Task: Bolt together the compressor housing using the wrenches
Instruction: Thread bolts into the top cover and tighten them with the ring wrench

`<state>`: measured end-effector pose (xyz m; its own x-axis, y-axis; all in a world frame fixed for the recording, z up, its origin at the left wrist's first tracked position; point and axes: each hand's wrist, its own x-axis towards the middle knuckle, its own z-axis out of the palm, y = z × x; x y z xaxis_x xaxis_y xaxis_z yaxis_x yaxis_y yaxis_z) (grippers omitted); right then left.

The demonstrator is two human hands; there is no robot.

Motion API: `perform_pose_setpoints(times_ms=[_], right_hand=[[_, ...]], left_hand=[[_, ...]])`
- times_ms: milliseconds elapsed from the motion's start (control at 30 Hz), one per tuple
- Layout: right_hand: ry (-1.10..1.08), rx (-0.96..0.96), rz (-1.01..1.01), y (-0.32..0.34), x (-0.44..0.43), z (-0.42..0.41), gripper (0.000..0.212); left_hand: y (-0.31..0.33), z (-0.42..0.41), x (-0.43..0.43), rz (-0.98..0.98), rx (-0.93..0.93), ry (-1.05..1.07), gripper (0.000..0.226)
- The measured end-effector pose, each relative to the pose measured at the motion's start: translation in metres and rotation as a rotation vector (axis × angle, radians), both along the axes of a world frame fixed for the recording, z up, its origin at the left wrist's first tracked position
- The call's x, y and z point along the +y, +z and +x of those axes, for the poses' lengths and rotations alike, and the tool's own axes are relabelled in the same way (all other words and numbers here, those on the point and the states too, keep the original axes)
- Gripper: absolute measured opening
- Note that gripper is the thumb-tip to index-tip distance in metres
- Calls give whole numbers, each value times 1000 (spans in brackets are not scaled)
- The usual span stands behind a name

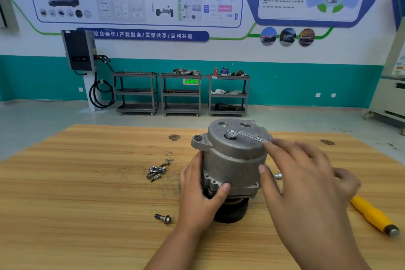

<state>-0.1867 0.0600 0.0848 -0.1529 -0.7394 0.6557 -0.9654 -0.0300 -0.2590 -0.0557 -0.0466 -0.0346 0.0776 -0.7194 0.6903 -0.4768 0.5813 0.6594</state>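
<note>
A grey metal compressor housing (232, 155) stands upright on its black pulley in the middle of the wooden table (87, 182). A silver ring wrench (243, 135) lies across its top cover, the ring end seated on a bolt. My right hand (304, 182) is at the wrench's handle end, fingers stretched out, index fingertip touching the handle and thumb against the housing's right side. My left hand (201, 193) grips the lower left side of the housing, thumb across its front flange.
A pile of several loose bolts (156, 172) lies left of the housing, and a single bolt (163, 218) sits nearer me. A yellow-handled tool (372, 215) lies at the right. A small metal piece (277, 176) shows behind my right thumb. Shelving carts stand at the far wall.
</note>
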Motion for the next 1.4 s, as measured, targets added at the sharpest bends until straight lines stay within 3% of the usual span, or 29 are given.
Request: perform_pose_setpoints(times_ms=[100, 167, 233, 367, 533, 767, 1000, 1233, 1400], right_hand=[[-37, -29, -82, 4, 10, -6, 27], [-19, -54, -29, 8, 8, -15, 30], [67, -109, 3, 11, 4, -25, 31], [287, -162, -147, 10, 6, -29, 10], [519, -134, -366, -4, 10, -11, 21], [745, -30, -226, 4, -11, 12, 24], [699, -155, -99, 24, -63, 30, 18], [414, -112, -12, 35, -103, 29, 16], [297, -104, 75, 29, -108, 18, 29]], left_hand=[[1, 0, 0, 13, 5, -2, 75], [1, 0, 1, 16, 6, -2, 75], [1, 1, 1, 10, 9, -6, 75], [2, 0, 1, 9, 10, -11, 75], [0, -1, 0, 11, 13, 19, 74], [-5, -1, -8, 60, 80, -28, 71], [0, 1, -1, 15, 10, 5, 75], [0, 1, 1, 13, 19, 0, 74], [0, 0, 1, 8, 19, -15, 74]])
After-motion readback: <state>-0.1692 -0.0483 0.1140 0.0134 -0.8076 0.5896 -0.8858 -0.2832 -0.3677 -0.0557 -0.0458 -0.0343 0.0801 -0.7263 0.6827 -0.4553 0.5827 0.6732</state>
